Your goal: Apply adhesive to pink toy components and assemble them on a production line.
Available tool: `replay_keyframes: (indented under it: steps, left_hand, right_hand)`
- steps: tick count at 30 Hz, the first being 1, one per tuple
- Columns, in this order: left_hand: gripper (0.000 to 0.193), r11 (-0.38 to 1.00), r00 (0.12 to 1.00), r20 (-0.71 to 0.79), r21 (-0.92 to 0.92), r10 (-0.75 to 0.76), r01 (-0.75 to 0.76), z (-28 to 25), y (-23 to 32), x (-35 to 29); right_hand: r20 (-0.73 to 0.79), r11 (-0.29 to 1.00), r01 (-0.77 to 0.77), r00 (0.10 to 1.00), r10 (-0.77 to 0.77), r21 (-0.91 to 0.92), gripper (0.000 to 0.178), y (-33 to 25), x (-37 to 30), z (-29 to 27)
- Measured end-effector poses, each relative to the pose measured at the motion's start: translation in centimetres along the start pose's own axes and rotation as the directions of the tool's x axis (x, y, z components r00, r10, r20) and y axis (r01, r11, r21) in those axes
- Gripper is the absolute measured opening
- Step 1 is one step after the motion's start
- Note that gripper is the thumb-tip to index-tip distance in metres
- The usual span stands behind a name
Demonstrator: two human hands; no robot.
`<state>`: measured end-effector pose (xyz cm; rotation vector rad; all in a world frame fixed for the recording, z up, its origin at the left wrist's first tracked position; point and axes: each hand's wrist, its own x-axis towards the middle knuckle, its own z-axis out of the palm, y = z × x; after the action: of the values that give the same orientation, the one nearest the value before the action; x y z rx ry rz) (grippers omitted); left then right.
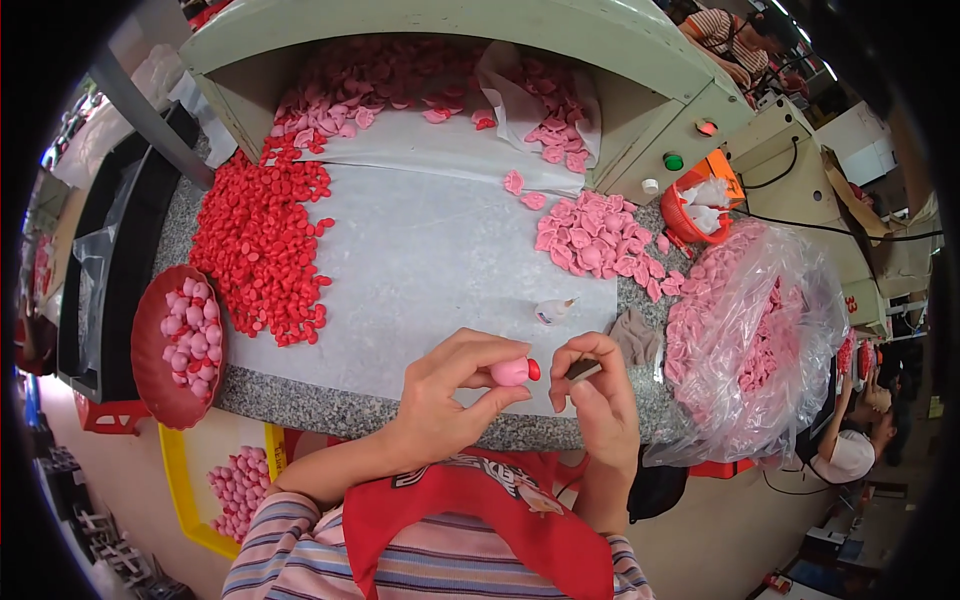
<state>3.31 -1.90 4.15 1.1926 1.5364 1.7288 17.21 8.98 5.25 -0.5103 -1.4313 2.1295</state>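
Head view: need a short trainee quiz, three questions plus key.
1. Which hand pinches the pink-and-red piece?
2. True or false: the heap of loose red pieces lies to the right of the small white bottle.
3. What two colours are the small rounded pieces in the scalloped red dish at the far left?

Key:
1. The left hand.
2. False; the heap of loose red pieces lies to the left of the small white bottle.
3. Pink and red.

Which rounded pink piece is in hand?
The rounded pink piece with red tip, pinched in the left hand; similar ones lie in the scalloped red bowl and yellow tray.
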Motion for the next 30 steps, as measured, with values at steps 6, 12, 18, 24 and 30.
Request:
replay_keyframes:
  steps: [6, 12, 18, 24, 30]
  left_hand:
    - [0.030, 0.993, 0.993, -0.053, 0.061, 0.104, -0.101, 0.1, -0.4, 0.0]
    - [0.034, 0.995, 0.993, -0.075, 0.048, 0.095, -0.091, 0.3, -0.6, -0.1]
    - [0.036, 0.998, 0.996, -0.085, 0.059, 0.040, -0.035, 0.4, -0.5, -0.2]
    - [0.035, 0.986, 0.991, -0.045, 0.116, 0.126, -0.120, -0.3, -1.0, -0.6]
    - [0.035, 1.000, 0.998, -0.068, -0.011, 0.014, -0.015, 0.2, -0.8, -0.4]
  right_hand:
    - [-0.091, 0.989, -0.043, 0.995, 0.030, -0.139, 0.018, -0.3, -0.8, -0.1]
    - [-0.179, 0.975, 0.100, 0.974, -0.137, -0.200, 0.013, -0.3, -0.3, 0.8]
    - [-0.217, 0.978, 0.057, 0.971, -0.101, -0.199, 0.017, -0.1, -0.3, 1.9]
    - [-0.014, 0.669, 0.281, 0.917, -0.400, -0.687, 0.014, 0.7, 0.3, 4.2]
    - [-0.203, 0.759, 0.177, 0.903, -0.378, -0.627, 0.012, -0.7, 0.4, 3.1]
